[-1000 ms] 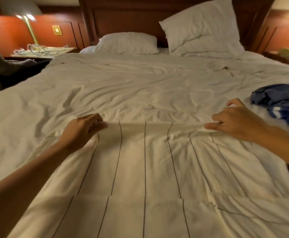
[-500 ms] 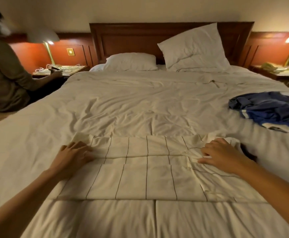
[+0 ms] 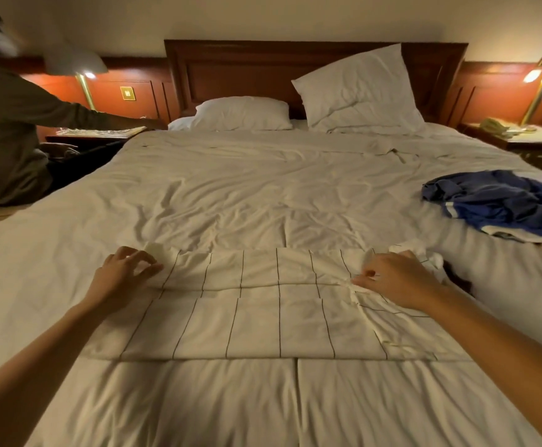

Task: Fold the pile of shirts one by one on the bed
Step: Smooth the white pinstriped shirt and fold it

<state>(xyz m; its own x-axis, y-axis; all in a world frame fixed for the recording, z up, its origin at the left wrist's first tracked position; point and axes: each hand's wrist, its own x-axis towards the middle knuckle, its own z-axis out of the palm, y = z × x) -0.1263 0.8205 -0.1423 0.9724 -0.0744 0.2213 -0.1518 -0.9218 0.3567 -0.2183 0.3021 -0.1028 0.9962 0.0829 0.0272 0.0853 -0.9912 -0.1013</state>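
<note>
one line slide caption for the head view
Mid-fold: left hand and right hand at the far edge of a white grid-lined shirt laid on the bed; crumpled blue shirt at right.

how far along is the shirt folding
Done: the white shirt has one fold across it. In hand: the right hand pinches its right side, and the left hand is at its far left corner. Left: the blue shirt lies crumpled; no folded stack shows.

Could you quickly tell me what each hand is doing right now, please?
Left hand: fingers curled at the checked shirt's left edge; grip cannot be told.
Right hand: pinching bunched shirt fabric.
</note>
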